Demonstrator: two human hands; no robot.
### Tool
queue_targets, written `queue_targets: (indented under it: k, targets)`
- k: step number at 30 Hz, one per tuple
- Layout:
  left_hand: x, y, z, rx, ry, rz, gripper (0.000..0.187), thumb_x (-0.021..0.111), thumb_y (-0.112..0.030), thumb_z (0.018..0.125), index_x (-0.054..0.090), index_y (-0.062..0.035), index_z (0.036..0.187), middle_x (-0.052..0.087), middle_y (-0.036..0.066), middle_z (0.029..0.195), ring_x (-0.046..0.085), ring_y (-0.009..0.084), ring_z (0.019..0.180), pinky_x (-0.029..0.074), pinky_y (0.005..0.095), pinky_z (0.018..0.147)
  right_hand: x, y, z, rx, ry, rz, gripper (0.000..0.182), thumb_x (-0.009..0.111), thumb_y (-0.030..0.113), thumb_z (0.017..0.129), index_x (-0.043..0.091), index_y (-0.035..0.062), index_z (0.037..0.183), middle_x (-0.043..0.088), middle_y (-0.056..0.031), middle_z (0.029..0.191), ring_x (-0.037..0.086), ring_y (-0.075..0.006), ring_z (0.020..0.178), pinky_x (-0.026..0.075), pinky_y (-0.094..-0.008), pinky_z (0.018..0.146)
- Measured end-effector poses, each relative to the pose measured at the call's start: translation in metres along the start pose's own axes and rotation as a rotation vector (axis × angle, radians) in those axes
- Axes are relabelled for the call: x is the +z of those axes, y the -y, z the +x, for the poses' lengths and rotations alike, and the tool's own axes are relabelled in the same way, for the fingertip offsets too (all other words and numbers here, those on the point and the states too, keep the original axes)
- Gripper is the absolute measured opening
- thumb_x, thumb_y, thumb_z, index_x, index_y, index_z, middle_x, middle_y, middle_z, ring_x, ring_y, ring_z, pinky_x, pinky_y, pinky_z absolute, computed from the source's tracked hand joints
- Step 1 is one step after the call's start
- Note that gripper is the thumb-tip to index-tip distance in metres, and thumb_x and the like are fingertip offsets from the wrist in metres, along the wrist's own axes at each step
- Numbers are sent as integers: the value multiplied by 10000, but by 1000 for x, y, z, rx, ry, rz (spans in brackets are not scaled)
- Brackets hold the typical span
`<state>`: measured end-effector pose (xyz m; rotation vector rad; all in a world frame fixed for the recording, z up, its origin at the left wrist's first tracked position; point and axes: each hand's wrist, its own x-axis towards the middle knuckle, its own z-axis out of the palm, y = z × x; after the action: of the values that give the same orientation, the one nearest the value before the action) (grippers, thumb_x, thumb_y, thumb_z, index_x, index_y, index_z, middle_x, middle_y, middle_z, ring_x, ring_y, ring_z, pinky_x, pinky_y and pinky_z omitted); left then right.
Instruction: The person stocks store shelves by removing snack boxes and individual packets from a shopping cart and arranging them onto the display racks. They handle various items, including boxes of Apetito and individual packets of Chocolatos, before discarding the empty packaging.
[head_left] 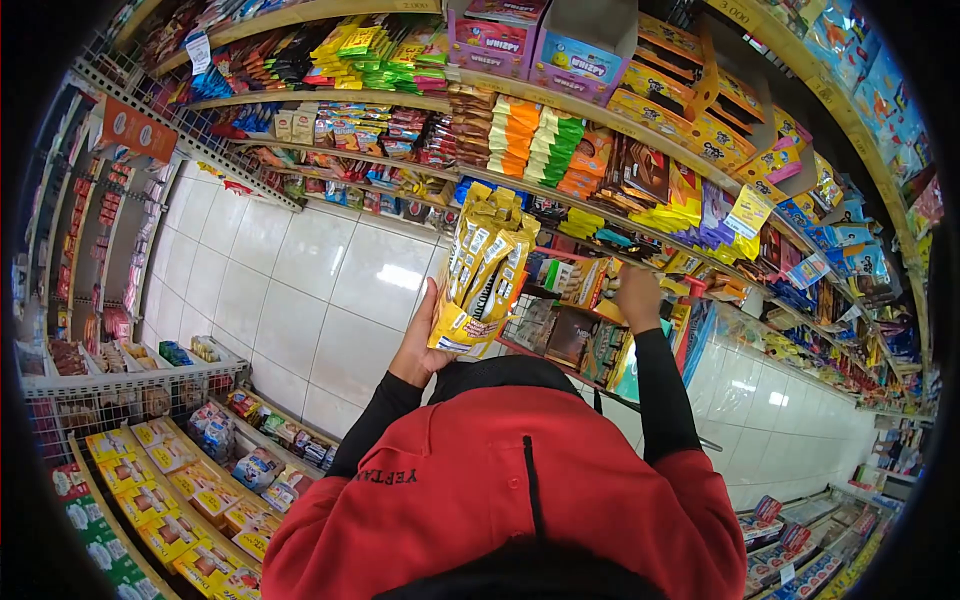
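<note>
A bundle of yellow-gold snack packets (480,270) stands upright in my left hand (422,335), whose fingers and thumb wrap its lower left side. My right hand (638,298) reaches out at the lower shelf, over small yellow and orange packets (592,280). Its fingertips are hidden, so I cannot make out whether it holds anything. Below both hands, darker boxed goods (570,335) sit in a low rack.
Shelves of colourful packets (535,140) run across the front, with Whizpy boxes (583,60) higher up. A wire rack (130,375) and rows of yellow boxes (170,500) stand at the left. White floor tiles (300,260) show between the shelves.
</note>
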<state>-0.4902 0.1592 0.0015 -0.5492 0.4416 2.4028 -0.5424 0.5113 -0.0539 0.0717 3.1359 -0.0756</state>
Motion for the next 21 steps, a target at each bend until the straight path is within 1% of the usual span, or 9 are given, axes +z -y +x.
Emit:
queue_targets:
  k: [2, 3, 6, 10, 12, 16, 18, 20, 21]
  targets:
    - [2, -1, -1, 10, -6, 7, 649, 371, -605, 883, 455, -112, 1297, 569, 138, 1194, 593, 287, 1026, 493, 463, 847, -43, 2, -2, 28, -85, 131, 186, 606, -6, 645, 632, 69, 813, 609, -190, 692, 616, -367, 710, 497, -457, 618]
    - [-2, -1, 1, 7, -7, 7, 649, 371, -605, 883, 455, -112, 1297, 569, 138, 1194, 593, 287, 1026, 493, 463, 847, -54, 1, -2, 24, -64, 181, 218, 609, -43, 637, 623, 62, 827, 614, -185, 734, 618, -353, 743, 489, -448, 630]
    - [-10, -3, 6, -14, 71, 30, 669, 340, -611, 890, 397, -125, 1346, 515, 120, 1277, 543, 287, 1118, 458, 462, 910, -51, -21, 5, 25, -97, 368, 256, 613, -63, 639, 617, 56, 865, 619, -187, 804, 619, -342, 777, 488, -430, 662]
    - [-9, -3, 8, -11, 70, 29, 668, 350, -607, 888, 400, -121, 1344, 522, 120, 1269, 547, 285, 1112, 459, 459, 911, -62, -17, -1, 51, -110, 435, 290, 597, -87, 638, 609, 34, 901, 621, -186, 848, 621, -335, 799, 489, -405, 693]
    - [-6, -3, 11, -18, 74, 39, 668, 354, -607, 887, 401, -121, 1343, 523, 120, 1268, 547, 285, 1111, 458, 456, 913, -60, -19, -4, 93, -148, 405, 226, 524, -76, 679, 621, 8, 864, 625, -225, 880, 609, -389, 826, 485, -436, 712]
    - [6, -2, 13, -5, 32, 35, 647, 356, -599, 891, 421, -125, 1326, 540, 124, 1240, 561, 287, 1085, 465, 455, 902, -107, -26, -16, 65, -251, 408, 247, 532, -79, 689, 632, -7, 903, 630, -223, 887, 612, -392, 827, 487, -432, 711]
    - [8, -1, 16, -17, 29, 19, 623, 355, -588, 897, 444, -130, 1309, 560, 126, 1210, 578, 284, 1053, 478, 456, 881, -141, -36, -25, 5, -241, 334, 285, 559, -86, 703, 626, -5, 968, 624, -183, 895, 638, -311, 821, 502, -335, 688]
    - [8, 0, 18, -17, 61, 44, 666, 359, -596, 890, 384, -118, 1353, 508, 127, 1284, 537, 295, 1123, 445, 461, 931, -189, -32, -34, 157, -151, 649, 243, 576, -77, 706, 633, -34, 939, 628, -157, 876, 649, -214, 761, 504, -292, 679]
    - [9, 0, 19, -15, 58, 45, 666, 359, -596, 890, 384, -118, 1353, 508, 127, 1284, 537, 295, 1123, 445, 461, 931, -209, -33, -38, 102, -183, 749, 241, 572, -96, 708, 634, -39, 933, 615, -139, 890, 635, -179, 766, 497, -267, 678]
